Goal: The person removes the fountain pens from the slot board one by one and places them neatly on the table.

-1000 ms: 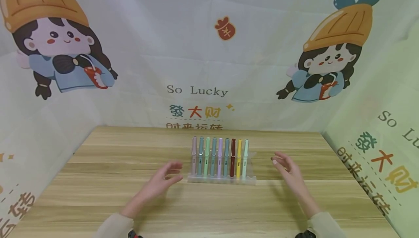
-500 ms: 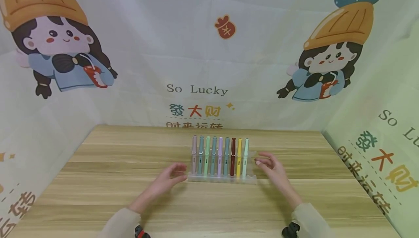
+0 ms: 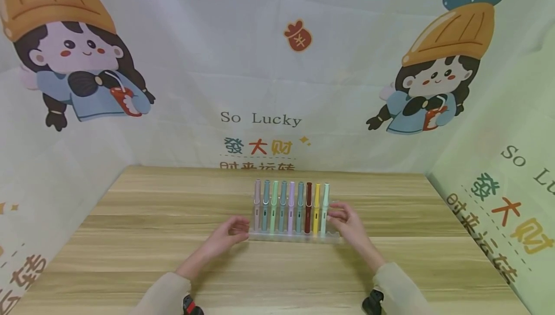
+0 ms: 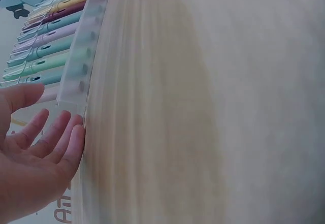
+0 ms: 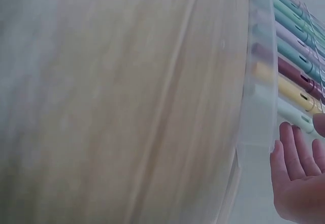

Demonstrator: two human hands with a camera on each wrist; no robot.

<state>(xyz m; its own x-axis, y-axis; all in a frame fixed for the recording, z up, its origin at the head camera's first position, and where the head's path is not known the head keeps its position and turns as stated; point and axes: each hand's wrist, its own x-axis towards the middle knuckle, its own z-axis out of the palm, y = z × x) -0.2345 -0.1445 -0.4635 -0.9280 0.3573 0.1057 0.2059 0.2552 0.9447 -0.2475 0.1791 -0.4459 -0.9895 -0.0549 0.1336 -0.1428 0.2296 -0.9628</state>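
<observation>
A clear pen stand (image 3: 295,238) holds a row of several capped pens upright, among them a mauve pen (image 3: 257,211) at the left end, a dark red pen (image 3: 308,211), a yellow pen (image 3: 316,214) and a mint pen (image 3: 324,214) at the right. My left hand (image 3: 224,237) is at the stand's left end, fingers loosely bent; in the left wrist view its fingertips lie close to the ledge's end. At the right end, my right hand (image 3: 348,223) has its fingers beside the mint pen. Whether either hand touches the stand, I cannot tell.
The stand is on a wood-grain table (image 3: 277,276), towards its far half. A pale printed cloth (image 3: 191,64) hangs behind the table and along both sides.
My right hand has moved left to the stand's right end. The left hand has shifted slightly right to its left end. Stand and pens keep their place.
</observation>
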